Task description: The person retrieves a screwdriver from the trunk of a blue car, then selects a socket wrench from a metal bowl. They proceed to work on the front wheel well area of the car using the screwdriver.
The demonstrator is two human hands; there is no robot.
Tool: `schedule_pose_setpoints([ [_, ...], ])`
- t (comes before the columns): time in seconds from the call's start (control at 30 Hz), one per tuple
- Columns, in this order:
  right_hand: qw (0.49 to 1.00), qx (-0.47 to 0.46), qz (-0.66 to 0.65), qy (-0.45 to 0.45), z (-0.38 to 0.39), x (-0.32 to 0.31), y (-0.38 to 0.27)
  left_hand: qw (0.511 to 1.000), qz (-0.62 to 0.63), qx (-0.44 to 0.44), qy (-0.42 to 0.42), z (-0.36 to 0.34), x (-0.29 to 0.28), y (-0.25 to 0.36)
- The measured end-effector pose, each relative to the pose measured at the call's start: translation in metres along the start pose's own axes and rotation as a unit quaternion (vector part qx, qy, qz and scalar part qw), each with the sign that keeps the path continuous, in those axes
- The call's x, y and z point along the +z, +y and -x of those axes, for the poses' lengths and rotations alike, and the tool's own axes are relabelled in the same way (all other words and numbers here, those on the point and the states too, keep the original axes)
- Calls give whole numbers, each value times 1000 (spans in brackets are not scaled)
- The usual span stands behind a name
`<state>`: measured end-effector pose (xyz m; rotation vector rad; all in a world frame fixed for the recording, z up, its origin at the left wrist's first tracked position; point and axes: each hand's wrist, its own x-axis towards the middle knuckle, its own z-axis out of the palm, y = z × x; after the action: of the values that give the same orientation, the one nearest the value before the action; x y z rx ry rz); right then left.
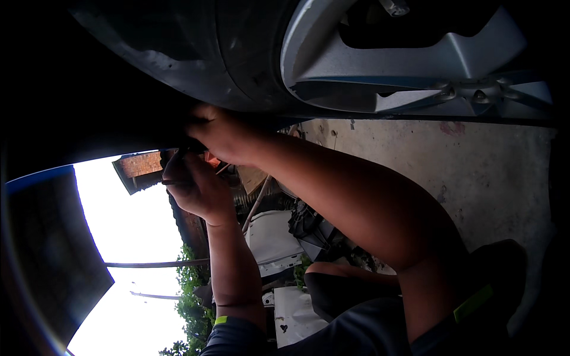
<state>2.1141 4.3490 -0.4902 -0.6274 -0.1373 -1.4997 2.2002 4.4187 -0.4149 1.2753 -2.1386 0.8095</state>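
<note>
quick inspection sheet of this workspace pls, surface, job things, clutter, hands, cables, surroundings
surface: grey concrete floor, with some dark marks
job's things: dark tyre on a silver spoked wheel, close above the hands
clutter: pale panel and dark parts lying behind the forearms
grippers: bare left hand curled, with a thin dark item at it, too dark to identify; right hand by the tyre's edge, its grip hidden in shadow
cables: nothing seen for certain
surroundings: green foliage, brick structure, bright sky
</note>
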Motion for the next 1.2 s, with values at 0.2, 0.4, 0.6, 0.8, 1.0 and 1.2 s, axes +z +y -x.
schedule_pose_setpoints([
  [0.2,996,-4,-86,-27,5,-1,-3,998,-55,22,0,-4,1,13],
  [0.4,992,8,-122,11,6,2,-2,975,-216,-27,-44,-9,-1,42],
  [0.6,979,87,-183,28,14,6,-15,973,-226,-36,-29,-7,-3,42],
  [0.8,971,56,-231,4,14,6,-10,980,-195,-9,-25,-7,-1,46],
  [1.0,970,68,-232,11,17,5,-11,972,-218,-13,-83,-15,-8,51],
  [1.2,990,33,-133,43,12,9,-6,967,-247,-26,-64,-13,-6,55],
])
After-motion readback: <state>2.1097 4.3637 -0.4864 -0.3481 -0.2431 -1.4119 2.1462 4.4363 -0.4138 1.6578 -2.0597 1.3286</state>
